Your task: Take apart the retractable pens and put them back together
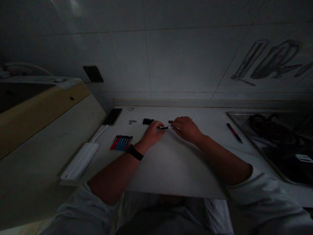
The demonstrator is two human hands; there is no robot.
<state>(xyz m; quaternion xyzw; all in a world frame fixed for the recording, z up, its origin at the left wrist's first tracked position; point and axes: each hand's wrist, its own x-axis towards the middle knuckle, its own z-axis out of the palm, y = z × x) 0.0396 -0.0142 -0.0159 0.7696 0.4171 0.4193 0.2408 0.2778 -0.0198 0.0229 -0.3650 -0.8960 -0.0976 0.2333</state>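
Observation:
Between my two hands is a slim pen-like piece (164, 128), black in the middle with pale ends, held level just above the white counter. My left hand (153, 133) has its thumb and fingers closed on the left end. The fingertips of my right hand (186, 128) pinch the pale right end. Behind my left hand lies a row of small black tubular parts (147, 121). A small dark piece (170, 121) shows behind the right fingertips. Small silvery parts (132, 121), apparently springs, rest farther left. Red and blue pen barrels (121, 143) lie side by side near my left wrist.
A phone (113, 116) lies at the back left beside a white power strip (80, 161). A ring (131, 109) is near the wall. To the right are a red-and-black pen (234, 133) and a metal-rimmed sink (255, 148) with dark items. Faint clear bits (196, 119) lie beyond my right hand.

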